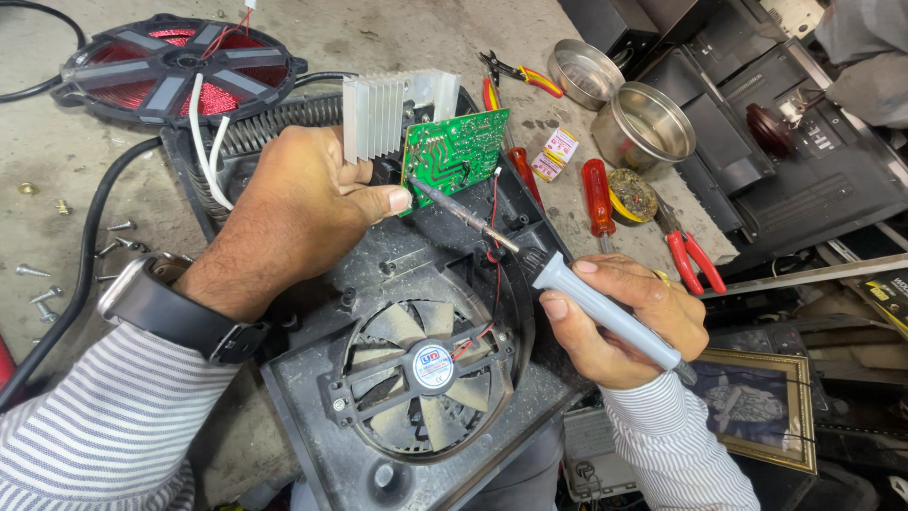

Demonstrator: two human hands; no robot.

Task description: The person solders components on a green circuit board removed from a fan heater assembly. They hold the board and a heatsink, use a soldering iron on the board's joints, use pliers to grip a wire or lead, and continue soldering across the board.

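Between the two grips, over a dusty black plastic appliance housing [397, 274] on the bench [85, 161], stands a green printed circuit board [457, 151] with a ribbed aluminium heat sink [383, 114] fixed to its far side. Pinching the board's near edge, the left hand [303, 213] has its thumb pressed flat on the green face and its fingers curled shut round the back, so the board is held upright and tilted. Wrapped closed round the pale grey handle of a soldering iron [567, 289], the right hand [629, 322] holds the tool like a pen; the iron's metal tip reaches up and left from that grip and touches the lower left part of the board, just beside the left thumb. Below both grips, set into the housing, lies a round black cooling fan [426, 378] with thin red and black wires running up toward the board. Beyond the left grip sits a red copper induction coil [175, 66] on a black frame. Beyond the right grip lie a red-handled screwdriver [598, 194], red-handled pliers [690, 255] and two round metal tins [643, 123]. Left of the left wrist, loose screws [43, 284] are scattered.
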